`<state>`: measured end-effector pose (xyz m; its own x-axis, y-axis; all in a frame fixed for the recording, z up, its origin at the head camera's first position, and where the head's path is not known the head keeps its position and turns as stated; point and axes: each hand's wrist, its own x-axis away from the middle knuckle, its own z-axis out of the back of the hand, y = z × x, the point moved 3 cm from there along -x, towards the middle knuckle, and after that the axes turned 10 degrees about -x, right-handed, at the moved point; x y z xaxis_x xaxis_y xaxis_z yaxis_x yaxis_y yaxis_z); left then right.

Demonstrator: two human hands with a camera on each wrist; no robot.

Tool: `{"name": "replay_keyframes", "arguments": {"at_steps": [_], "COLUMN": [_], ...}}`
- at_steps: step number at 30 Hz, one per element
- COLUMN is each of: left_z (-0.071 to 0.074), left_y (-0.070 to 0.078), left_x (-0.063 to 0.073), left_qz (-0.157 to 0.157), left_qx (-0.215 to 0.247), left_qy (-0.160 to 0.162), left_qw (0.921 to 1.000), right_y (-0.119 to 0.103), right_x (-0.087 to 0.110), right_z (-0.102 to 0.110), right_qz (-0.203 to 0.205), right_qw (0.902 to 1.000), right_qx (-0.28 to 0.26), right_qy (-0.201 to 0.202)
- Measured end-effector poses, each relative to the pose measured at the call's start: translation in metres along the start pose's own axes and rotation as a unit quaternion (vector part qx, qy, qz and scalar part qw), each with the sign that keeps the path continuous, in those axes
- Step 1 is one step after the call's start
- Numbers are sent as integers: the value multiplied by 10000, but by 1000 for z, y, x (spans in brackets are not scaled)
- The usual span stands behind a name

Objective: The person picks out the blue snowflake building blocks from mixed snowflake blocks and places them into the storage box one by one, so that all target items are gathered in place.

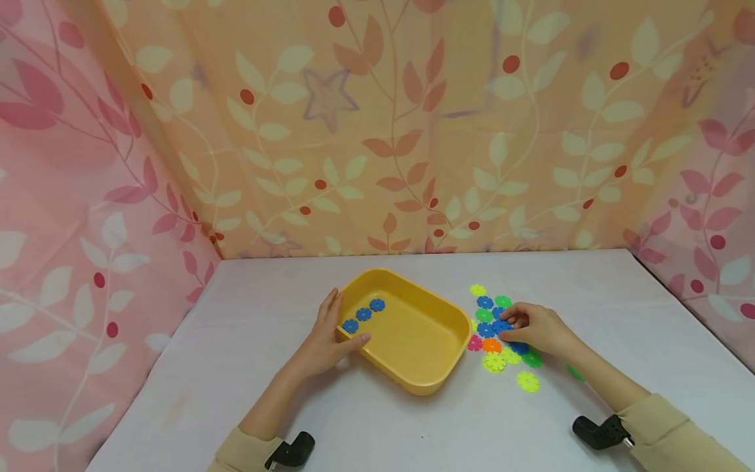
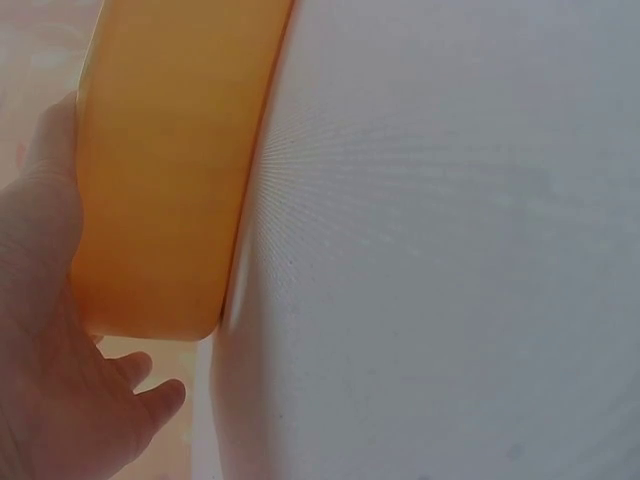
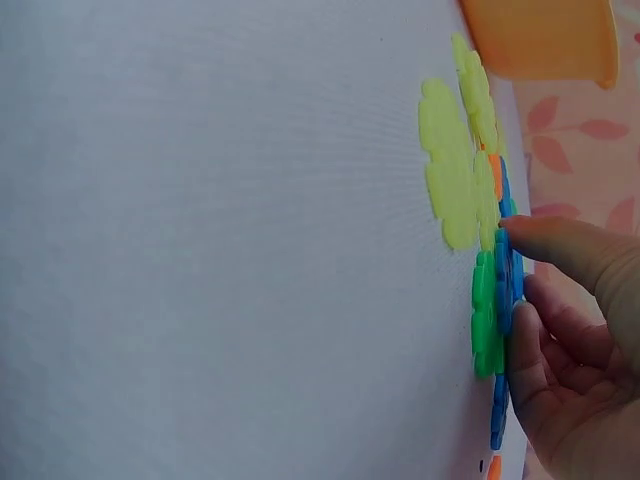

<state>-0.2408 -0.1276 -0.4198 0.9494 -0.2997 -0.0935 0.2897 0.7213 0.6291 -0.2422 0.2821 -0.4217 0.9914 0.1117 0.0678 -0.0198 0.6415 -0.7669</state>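
Observation:
A yellow plastic tray (image 1: pixel 407 314) stands on the table with three blue flower-shaped discs (image 1: pixel 364 314) in a row near its left wall. My left hand (image 1: pixel 324 341) grips the tray's left end, its thumb over the rim and its fingers along the outside; the left wrist view shows the tray's outer wall (image 2: pixel 180 180) against the hand. To the right of the tray, my right hand (image 1: pixel 542 330) pinches a blue flower-shaped disc (image 1: pixel 501 326) between thumb and fingers. That blue disc (image 3: pixel 504 280) appears edge-on in the right wrist view, close above other discs.
Loose flower discs in green (image 1: pixel 484 316), yellow (image 1: pixel 494 362), orange (image 1: pixel 491 345) and pink (image 1: pixel 475 343) lie in a cluster around the right hand. One yellow disc (image 1: pixel 527 382) lies nearer the front. A patterned curtain (image 1: pixel 401 131) closes off the back of the white table (image 1: pixel 265 288).

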Motion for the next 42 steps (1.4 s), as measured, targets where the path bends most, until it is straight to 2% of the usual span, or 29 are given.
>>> {"name": "replay_keyframes", "arguments": {"at_steps": [16,23,32,38,42], "left_z": [0,0,1,1,1], "left_y": [0,1,1,2,2], "left_x": [0,-1,0,1,0], "left_qz": [-67,-104,-57,-22,-45], "left_qx": [-14,-86,-65,-20,16], "left_qy": [77,90,64,50,72], "left_qw": [9999,9999,9999,10000,10000], "right_y": [-1,-7,-4,-1,2], "right_x": [1,5,2,0,-2], "right_z": [-1,0,-1,0,0], "right_qz": [261,517,374,455,372], "right_qw": [9996,9985,9993,9989,9986], "right_qx": [55,-3,7,-93,-360], "right_qy": [97,152,66,22,-68]}}
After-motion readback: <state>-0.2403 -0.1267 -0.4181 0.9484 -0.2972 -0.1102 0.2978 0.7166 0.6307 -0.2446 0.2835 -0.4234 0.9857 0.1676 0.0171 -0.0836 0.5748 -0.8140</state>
